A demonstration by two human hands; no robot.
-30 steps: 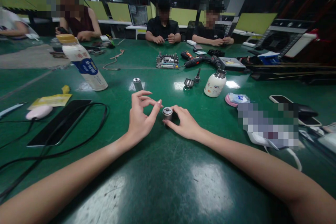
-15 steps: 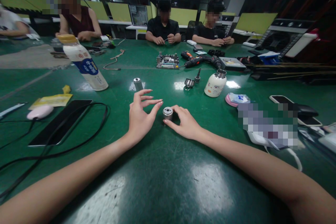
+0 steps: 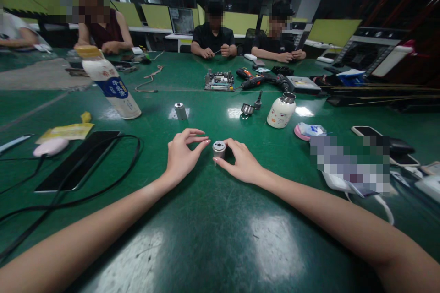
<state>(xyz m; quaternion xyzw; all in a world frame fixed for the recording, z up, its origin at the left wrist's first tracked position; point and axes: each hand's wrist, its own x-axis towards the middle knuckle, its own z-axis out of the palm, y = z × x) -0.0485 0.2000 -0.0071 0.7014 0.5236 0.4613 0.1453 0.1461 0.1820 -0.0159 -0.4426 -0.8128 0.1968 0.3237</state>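
Note:
Between my hands a short metal cylinder [image 3: 219, 149] stands on the green table, with a ringed top face and a dark hole at its centre. My right hand [image 3: 242, 160] grips it from the right, thumb in front and fingers behind. Just left of it is my left hand [image 3: 184, 153], fingers apart and curved, thumb tip close to the cylinder with nothing held. A smaller grey cylinder [image 3: 180, 111] stands upright beyond my left hand.
Left are a milky drink bottle [image 3: 112, 84], a dark tablet [image 3: 79, 160] and a looping black cable [image 3: 137, 146]. Ahead lie a circuit board [image 3: 220, 81], a power drill [image 3: 252, 80] and a bottle lid [image 3: 246, 110]. A white flask [image 3: 281, 111] stands right. Several people sit across.
My left hand has lowered slightly, its fingers dropping clear of the small grey cylinder behind. My right hand keeps its grip on the metal cylinder.

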